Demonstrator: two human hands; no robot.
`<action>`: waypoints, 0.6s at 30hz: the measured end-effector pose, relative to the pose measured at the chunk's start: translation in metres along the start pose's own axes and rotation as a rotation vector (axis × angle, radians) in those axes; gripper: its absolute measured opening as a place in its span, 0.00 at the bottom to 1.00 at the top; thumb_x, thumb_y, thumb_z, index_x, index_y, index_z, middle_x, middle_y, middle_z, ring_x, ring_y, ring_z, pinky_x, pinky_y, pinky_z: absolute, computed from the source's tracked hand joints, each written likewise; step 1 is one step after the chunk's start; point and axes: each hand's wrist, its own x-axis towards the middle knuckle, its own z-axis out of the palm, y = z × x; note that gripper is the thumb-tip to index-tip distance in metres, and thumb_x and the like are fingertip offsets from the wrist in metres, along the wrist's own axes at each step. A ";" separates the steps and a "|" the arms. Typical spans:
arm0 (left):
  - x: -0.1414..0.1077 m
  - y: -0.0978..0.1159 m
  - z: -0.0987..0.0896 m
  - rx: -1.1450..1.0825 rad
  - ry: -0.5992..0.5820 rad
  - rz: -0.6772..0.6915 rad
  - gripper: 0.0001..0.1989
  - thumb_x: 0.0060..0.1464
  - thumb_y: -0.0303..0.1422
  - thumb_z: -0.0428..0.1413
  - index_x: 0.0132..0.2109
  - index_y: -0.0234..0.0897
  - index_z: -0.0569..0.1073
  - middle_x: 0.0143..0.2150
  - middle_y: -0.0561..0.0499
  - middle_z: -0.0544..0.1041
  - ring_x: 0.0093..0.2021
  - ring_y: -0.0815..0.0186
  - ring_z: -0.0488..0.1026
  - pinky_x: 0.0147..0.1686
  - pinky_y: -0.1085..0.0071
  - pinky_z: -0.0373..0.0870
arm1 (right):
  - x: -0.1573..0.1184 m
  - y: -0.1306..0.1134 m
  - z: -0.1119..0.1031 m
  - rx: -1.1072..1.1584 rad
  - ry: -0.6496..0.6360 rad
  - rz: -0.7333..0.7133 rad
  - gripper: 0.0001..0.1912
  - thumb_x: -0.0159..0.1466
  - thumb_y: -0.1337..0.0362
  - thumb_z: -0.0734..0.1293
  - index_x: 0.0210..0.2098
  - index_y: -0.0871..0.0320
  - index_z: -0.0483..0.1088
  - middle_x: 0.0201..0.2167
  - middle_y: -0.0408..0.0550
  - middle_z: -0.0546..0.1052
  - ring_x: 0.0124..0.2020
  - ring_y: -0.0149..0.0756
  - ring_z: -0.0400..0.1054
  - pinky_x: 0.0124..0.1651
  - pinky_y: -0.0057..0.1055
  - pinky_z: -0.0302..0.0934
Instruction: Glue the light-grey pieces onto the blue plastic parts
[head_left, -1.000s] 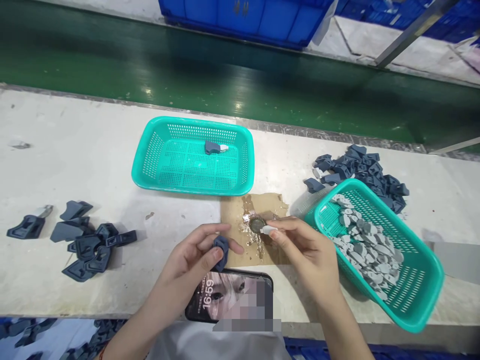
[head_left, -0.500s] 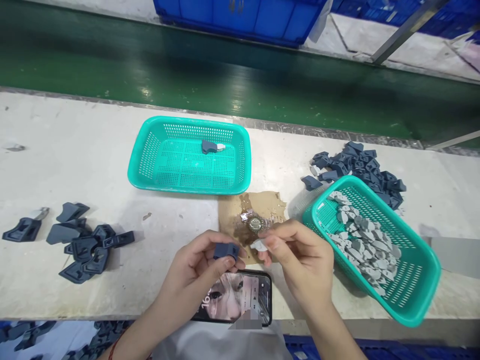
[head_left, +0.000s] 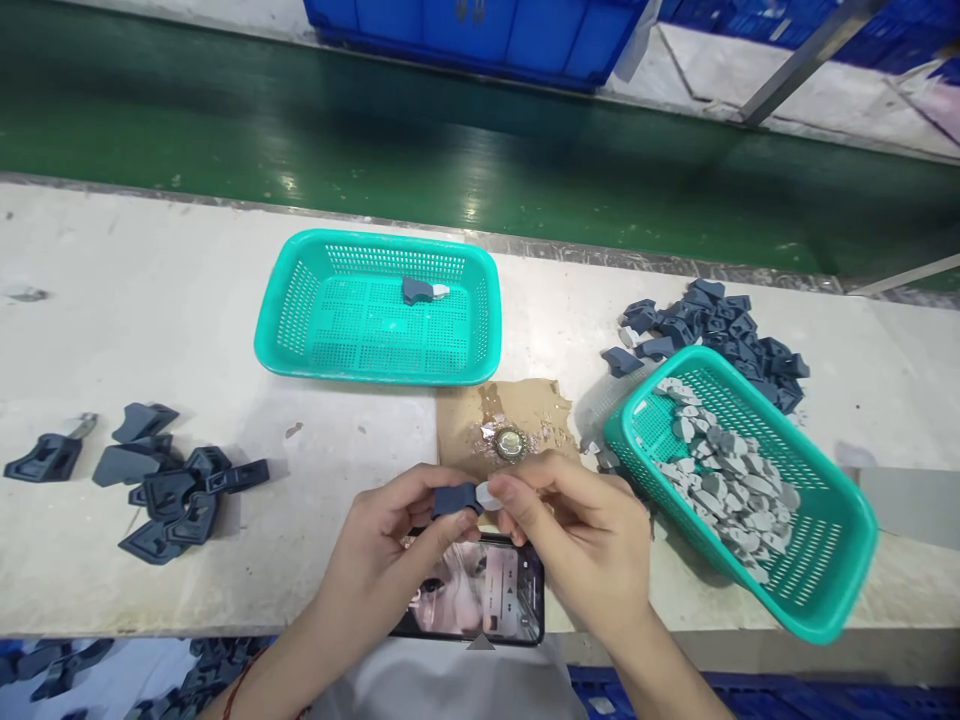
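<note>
A dark blue-grey plastic part (head_left: pixel 454 499) is pinched between the thumb and fingers of my left hand (head_left: pixel 401 545). My right hand (head_left: pixel 581 535) grips a small light grey piece (head_left: pixel 487 496), whose end meets the right end of the dark part. Both hands are just above a phone (head_left: pixel 472 590) lying at the table's front edge. Behind them, a small round metal-rimmed item (head_left: pixel 511 444) rests on brown cardboard (head_left: pixel 461 430). In the left green basket (head_left: pixel 377 377) lies one dark part joined with a light piece (head_left: pixel 421 291).
A second green basket (head_left: pixel 840 600) on the right holds many light grey pieces (head_left: pixel 739 490). Behind it is a pile of dark parts (head_left: pixel 720 330); more dark parts (head_left: pixel 176 495) lie at the left. Blue crates (head_left: pixel 480 40) stand beyond the green floor (head_left: pixel 375 150).
My right hand has moved left, bringing the light grey piece against the dark part. The dark part has turned slightly in my left hand.
</note>
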 end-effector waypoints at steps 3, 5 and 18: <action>0.000 0.000 -0.002 0.056 -0.021 0.014 0.06 0.59 0.36 0.63 0.41 0.41 0.82 0.30 0.51 0.83 0.31 0.64 0.81 0.28 0.77 0.76 | 0.001 -0.002 -0.001 -0.036 -0.059 -0.021 0.15 0.68 0.65 0.68 0.25 0.55 0.69 0.18 0.39 0.72 0.19 0.28 0.64 0.23 0.26 0.58; -0.001 0.000 -0.004 0.066 -0.046 0.003 0.06 0.59 0.37 0.63 0.41 0.40 0.82 0.28 0.51 0.82 0.28 0.65 0.79 0.26 0.78 0.74 | 0.001 -0.002 -0.004 -0.075 -0.105 -0.025 0.15 0.69 0.65 0.67 0.25 0.55 0.67 0.19 0.38 0.71 0.20 0.28 0.64 0.23 0.25 0.57; -0.003 0.015 -0.010 0.346 -0.127 0.090 0.10 0.60 0.38 0.61 0.41 0.38 0.84 0.22 0.51 0.79 0.21 0.64 0.74 0.21 0.74 0.70 | 0.002 -0.001 -0.014 -0.486 -0.301 -0.331 0.21 0.77 0.64 0.52 0.26 0.54 0.59 0.20 0.40 0.65 0.20 0.30 0.60 0.25 0.30 0.53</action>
